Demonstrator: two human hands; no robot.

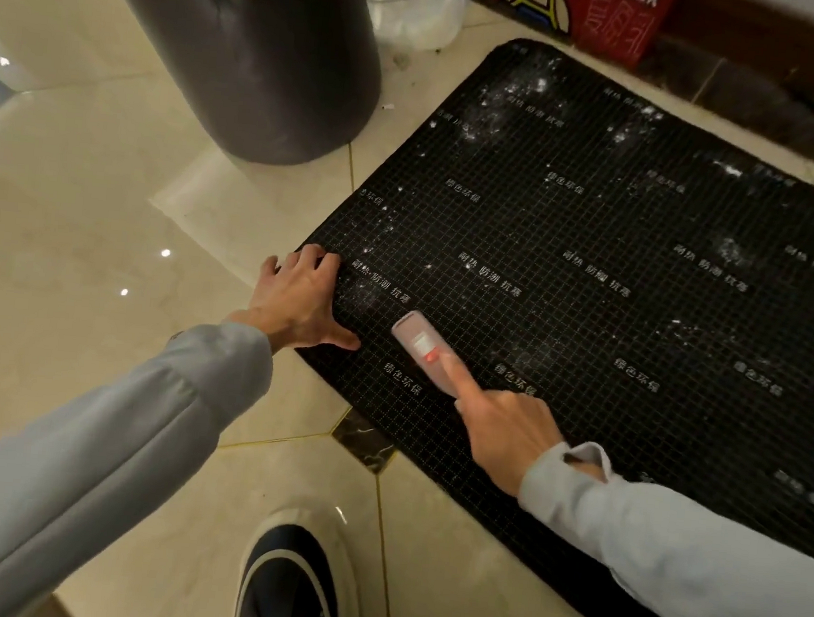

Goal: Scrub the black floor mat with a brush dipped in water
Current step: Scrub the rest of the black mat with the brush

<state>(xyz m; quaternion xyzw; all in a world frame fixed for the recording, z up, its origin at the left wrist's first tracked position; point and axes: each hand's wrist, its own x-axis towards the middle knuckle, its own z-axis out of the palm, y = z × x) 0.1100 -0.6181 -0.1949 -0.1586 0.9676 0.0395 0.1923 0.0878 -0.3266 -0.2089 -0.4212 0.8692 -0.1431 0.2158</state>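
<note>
**Scrubbing underway at the mat's near-left corner, most of the mat still speckled**

Progress, as a judgement: early to mid. The black floor mat (595, 275) is lying flat on the tiled floor (106, 233), and white specks and smears are showing across its far-left corner, along the far edge and toward the right edge. Those patches probably still need brushing. No water container is showing clearly, so whether the brush is wet, cannot tell.

The brush (419, 344), pale pink, is sitting on the mat near its near-left corner, head pointing toward the left edge. The right hand (507, 430) is gripping the handle end, index finger (453, 371) stretched straight along the brush back and pressing down; the other fingers are curled around the handle, mostly hidden.

The left hand (297, 298) is bracing the mat's left edge, fingers spread and pressing flat, thumb lying on the mat just beside the brush head, not touching it.

A shoe (292, 583) is standing on the floor off the near edge.
</note>
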